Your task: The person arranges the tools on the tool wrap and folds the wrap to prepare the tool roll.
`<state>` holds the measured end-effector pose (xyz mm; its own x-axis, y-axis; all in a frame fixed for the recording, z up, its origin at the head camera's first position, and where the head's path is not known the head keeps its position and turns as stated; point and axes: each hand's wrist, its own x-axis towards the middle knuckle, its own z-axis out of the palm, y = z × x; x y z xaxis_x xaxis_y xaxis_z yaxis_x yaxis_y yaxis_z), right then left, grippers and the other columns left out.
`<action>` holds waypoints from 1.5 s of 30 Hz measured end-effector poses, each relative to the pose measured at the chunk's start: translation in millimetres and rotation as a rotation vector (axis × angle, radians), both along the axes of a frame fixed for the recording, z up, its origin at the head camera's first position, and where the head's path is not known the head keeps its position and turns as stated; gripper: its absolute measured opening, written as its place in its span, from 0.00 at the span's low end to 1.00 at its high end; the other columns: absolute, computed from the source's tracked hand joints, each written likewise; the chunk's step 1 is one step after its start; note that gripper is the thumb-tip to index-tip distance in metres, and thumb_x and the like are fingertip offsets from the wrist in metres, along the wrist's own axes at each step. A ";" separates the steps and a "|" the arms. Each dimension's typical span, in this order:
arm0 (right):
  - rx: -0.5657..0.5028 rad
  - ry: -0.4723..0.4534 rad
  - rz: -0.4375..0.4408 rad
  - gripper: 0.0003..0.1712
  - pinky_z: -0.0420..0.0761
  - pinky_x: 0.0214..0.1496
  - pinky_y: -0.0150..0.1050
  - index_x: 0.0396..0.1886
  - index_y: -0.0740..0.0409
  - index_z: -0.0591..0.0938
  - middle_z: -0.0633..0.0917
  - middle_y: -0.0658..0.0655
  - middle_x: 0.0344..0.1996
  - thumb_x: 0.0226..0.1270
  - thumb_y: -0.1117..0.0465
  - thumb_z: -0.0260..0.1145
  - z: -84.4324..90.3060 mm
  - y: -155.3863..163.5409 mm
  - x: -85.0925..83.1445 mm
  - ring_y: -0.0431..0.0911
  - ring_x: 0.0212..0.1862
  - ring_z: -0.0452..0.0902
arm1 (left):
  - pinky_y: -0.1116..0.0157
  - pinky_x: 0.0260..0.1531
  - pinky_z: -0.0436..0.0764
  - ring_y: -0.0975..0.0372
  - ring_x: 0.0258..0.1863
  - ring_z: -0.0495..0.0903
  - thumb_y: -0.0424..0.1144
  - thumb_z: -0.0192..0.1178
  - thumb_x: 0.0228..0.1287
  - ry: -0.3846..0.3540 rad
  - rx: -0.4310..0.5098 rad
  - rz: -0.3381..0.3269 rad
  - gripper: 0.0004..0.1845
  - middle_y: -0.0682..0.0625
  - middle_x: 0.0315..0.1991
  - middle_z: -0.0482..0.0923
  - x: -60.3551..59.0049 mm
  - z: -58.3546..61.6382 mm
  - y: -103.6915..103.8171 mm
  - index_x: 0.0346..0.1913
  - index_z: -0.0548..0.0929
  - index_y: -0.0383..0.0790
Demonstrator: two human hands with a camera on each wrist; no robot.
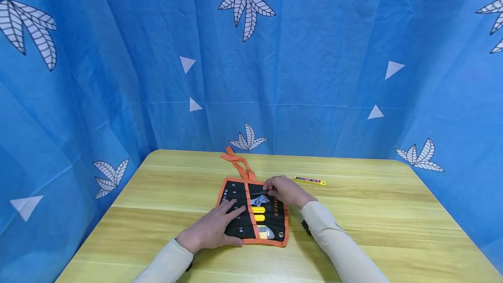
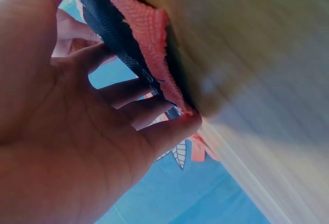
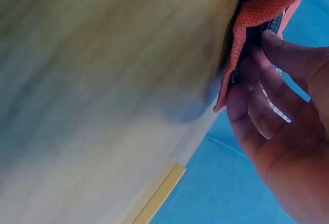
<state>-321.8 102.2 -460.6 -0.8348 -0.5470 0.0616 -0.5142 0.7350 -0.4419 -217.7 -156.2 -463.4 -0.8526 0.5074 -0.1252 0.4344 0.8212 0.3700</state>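
Observation:
A black tool pouch (image 1: 235,229) with orange edging lies unrolled on the table. My left hand (image 1: 214,226) rests on its left part, fingers spread. At the upper right of the pouch my right hand (image 1: 288,189) pinches the end of a dark, slim tool (image 1: 257,194), whose kind I cannot tell. Below it, an adjustable wrench (image 1: 260,201) pokes out of a pocket. Two yellow handles (image 1: 258,209) and a yellow-and-grey tool (image 1: 266,232) follow further down. In the right wrist view the thumb and fingers (image 3: 288,54) meet at the pouch's edge, partly hiding what they hold.
Orange tie straps (image 1: 239,163) trail from the pouch's far edge. A slim yellow case (image 1: 309,181) with a dark label lies to the right, beyond the right hand. Behind the wooden table (image 1: 373,217) hangs a blue patterned curtain (image 1: 314,56).

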 end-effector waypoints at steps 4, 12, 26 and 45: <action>0.021 -0.011 -0.017 0.10 0.84 0.51 0.45 0.49 0.56 0.87 0.87 0.52 0.41 0.74 0.69 0.64 1.0 -2.0 -0.6 0.44 0.41 0.79 | 0.37 0.70 0.65 0.39 0.79 0.55 0.66 0.70 0.57 0.001 0.000 0.001 0.49 0.39 0.80 0.56 0.2 0.3 -0.1 0.79 0.65 0.52; 0.050 0.000 0.008 0.11 0.84 0.56 0.47 0.51 0.59 0.88 0.89 0.56 0.46 0.76 0.67 0.62 1.6 -5.9 -0.7 0.47 0.47 0.84 | 0.37 0.71 0.65 0.39 0.79 0.54 0.66 0.69 0.57 -0.005 -0.001 -0.002 0.49 0.39 0.80 0.55 0.5 2.0 0.5 0.79 0.66 0.51; -0.011 -0.012 0.046 0.11 0.84 0.48 0.44 0.48 0.58 0.86 0.86 0.54 0.39 0.72 0.72 0.65 1.7 -3.8 -3.9 0.44 0.41 0.80 | 0.38 0.71 0.65 0.40 0.78 0.56 0.67 0.70 0.56 0.004 -0.007 0.009 0.50 0.40 0.80 0.56 -0.2 2.5 2.0 0.79 0.65 0.53; -0.022 -0.007 0.084 0.11 0.86 0.54 0.47 0.48 0.60 0.89 0.90 0.57 0.45 0.73 0.71 0.63 2.5 -11.1 -6.9 0.49 0.48 0.86 | 0.38 0.71 0.65 0.40 0.78 0.55 0.67 0.69 0.57 -0.005 -0.010 0.006 0.49 0.39 0.80 0.56 0.2 2.8 1.0 0.79 0.65 0.52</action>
<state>-328.7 91.1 -458.1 -0.7868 -0.6134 0.0684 -0.5700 0.6797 -0.4616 -217.5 -155.2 -460.6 -0.8551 0.5006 -0.1348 0.4271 0.8276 0.3641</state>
